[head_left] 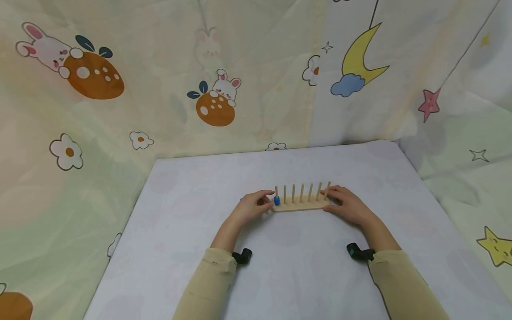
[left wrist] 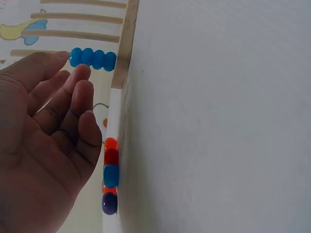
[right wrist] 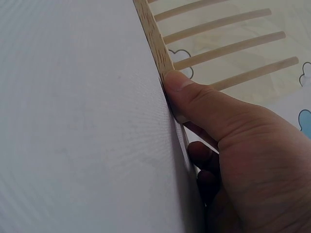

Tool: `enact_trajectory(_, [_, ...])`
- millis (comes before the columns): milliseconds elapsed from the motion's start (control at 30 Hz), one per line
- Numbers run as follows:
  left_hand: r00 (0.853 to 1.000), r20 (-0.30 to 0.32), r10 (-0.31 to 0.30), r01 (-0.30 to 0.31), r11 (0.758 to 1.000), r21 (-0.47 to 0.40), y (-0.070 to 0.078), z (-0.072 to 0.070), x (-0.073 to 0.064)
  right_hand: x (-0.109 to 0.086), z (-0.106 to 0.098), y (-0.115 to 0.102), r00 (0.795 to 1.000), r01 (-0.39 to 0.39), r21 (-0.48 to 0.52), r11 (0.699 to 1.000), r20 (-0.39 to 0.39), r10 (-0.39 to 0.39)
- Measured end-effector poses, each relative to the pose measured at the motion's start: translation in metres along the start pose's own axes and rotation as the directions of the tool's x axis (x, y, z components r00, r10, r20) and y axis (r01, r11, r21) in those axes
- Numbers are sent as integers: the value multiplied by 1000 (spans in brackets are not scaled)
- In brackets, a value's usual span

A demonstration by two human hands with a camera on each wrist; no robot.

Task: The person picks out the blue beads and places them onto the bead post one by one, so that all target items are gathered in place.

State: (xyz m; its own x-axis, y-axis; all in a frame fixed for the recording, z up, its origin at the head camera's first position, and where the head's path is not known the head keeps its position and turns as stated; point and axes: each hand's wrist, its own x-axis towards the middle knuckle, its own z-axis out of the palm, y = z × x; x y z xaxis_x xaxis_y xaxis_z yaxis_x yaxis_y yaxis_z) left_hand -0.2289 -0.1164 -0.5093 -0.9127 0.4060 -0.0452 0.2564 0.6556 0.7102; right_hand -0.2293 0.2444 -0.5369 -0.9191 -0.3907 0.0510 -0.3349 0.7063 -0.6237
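Observation:
A wooden peg board (head_left: 300,206) with a row of upright pegs stands on the table. Blue beads (left wrist: 92,58) are stacked on its leftmost peg; the other pegs are bare. My left hand (head_left: 254,207) is beside that peg, its fingers loosely bent and its thumb tip close by the top bead. At the board's other end, my right hand (head_left: 350,206) grips the base, thumb (right wrist: 181,87) pressed on the front edge and the other fingers round the far side, partly hidden.
Loose beads (left wrist: 111,174) in red, orange, blue and purple lie on the white table (head_left: 296,266) beyond my left hand, mostly hidden in the head view. A patterned cloth (head_left: 264,89) hangs behind the table's back edge.

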Motion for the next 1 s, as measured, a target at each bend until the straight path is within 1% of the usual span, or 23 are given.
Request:
enact_trajectory(167, [999,-44,-20,20,1000,4,-12,-3,-12,0,0,0,1000,-2,-7,1000,3,2])
enact_trajectory(233, [998,-53,-38,38,999,0,-18,-5,-18,1,0,1,1000,1,-6,1000,2,-1])
enact_trajectory(367, [994,-64,-84,83,996,-14,-29,-10,-31,2,0,2,1000,4,-13,1000,4,-4])
enact_trajectory(467, [989,-77,-129,127,991,-29,-36,-15,-40,2,0,3,1000,5,-19,1000,2,-5])
enact_trajectory(567, [982,-90,-169,168,986,-20,-42,-21,-48,2,0,3,1000,6,-15,1000,0,-6])
enact_trajectory(633, [979,-91,-185,185,983,-9,-44,-24,-52,3,0,3,1000,6,-13,1000,-1,-6])
enact_trajectory(733, [980,-91,-179,181,983,15,-48,-24,-53,3,0,3,1000,1,-10,1000,-1,-1])
enact_trajectory(767, [982,-94,-166,169,985,22,-49,-24,-54,3,0,3,1000,0,-12,1000,-1,0])
enact_trajectory(900, [987,-95,-129,136,988,69,-52,-21,-51,3,1,3,1000,-4,-16,1000,2,4])
enact_trajectory(1000, [987,-101,-124,133,987,89,-52,-18,-49,3,1,4,1000,-1,-14,1000,1,1])
